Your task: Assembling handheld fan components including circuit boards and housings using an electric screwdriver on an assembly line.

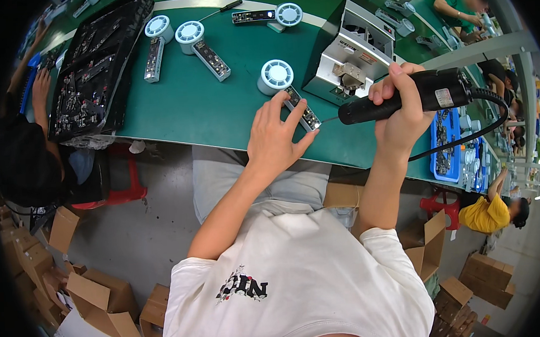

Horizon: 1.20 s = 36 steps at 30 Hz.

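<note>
My right hand (pixel 398 104) is wrapped round a black electric screwdriver (pixel 422 93). The tool lies nearly level, and its thin bit points left to the end of an open handle with an exposed circuit board (pixel 303 110). That handle belongs to a handheld unit with a round, vented, pale blue-white head (pixel 275 76). My left hand (pixel 275 134) grips the unit's handle, fingers on its upper side and thumb near its lower end. Whether the bit touches a screw is too small to tell.
Similar units (pixel 210 59) lie farther off on the green table (pixel 175 112), near a loose screwdriver (pixel 220 10). A metal box machine (pixel 349 54) stands beyond my right hand. Black tray (pixel 85 80) at left and blue bin (pixel 446 147) at right hold small parts. Co-workers sit both sides.
</note>
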Each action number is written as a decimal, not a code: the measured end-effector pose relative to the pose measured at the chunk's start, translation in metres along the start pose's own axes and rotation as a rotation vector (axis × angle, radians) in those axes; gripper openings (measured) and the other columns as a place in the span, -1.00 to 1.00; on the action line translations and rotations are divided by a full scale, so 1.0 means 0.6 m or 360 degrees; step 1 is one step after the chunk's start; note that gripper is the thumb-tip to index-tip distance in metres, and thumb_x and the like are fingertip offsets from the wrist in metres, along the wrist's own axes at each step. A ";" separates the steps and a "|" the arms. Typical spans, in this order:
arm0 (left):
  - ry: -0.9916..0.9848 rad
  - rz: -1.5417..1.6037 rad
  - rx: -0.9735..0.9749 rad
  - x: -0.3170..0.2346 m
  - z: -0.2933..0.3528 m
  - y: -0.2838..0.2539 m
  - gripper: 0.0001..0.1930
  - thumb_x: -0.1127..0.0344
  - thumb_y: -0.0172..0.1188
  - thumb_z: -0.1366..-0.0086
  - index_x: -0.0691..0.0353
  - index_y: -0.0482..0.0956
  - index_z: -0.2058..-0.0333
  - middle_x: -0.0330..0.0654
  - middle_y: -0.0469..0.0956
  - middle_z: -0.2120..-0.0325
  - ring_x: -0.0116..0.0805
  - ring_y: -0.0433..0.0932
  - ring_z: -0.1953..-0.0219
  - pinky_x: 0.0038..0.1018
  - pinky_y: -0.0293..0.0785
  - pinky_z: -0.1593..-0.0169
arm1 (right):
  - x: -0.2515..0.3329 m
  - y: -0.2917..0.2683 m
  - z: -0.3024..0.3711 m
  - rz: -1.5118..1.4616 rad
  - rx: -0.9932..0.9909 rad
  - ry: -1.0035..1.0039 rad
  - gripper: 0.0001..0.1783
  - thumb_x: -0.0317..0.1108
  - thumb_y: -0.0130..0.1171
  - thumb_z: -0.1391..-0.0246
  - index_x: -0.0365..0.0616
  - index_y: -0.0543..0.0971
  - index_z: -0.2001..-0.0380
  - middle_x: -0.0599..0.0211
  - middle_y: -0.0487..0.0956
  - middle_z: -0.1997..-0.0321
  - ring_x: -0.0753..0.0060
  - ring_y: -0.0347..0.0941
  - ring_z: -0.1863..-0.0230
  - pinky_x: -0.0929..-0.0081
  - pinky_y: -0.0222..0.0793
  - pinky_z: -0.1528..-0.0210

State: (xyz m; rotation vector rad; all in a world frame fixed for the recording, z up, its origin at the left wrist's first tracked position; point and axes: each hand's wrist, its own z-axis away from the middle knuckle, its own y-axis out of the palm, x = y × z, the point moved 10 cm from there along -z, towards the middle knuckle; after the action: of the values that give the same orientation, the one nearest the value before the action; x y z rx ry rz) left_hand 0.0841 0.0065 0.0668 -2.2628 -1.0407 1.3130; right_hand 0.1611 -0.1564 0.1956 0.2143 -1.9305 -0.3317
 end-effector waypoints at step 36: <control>-0.0010 0.0003 -0.0013 -0.001 -0.001 0.003 -0.41 0.17 0.52 0.01 0.13 0.60 -0.04 -0.03 0.38 -0.03 -0.10 0.51 0.07 -0.21 0.50 0.01 | 0.163 -0.018 -0.137 -0.0108 0.0016 -0.0448 -0.92 -0.50 0.24 -0.04 -0.27 0.54 0.45 0.32 0.35 0.67 0.43 0.29 0.65 0.38 0.29 0.54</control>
State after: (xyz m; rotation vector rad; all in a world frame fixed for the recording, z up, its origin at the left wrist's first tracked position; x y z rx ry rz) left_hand 0.0850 0.0053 0.0663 -2.2679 -1.0478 1.3197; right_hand 0.2010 -0.2071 0.3067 0.2508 -2.2064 -0.4154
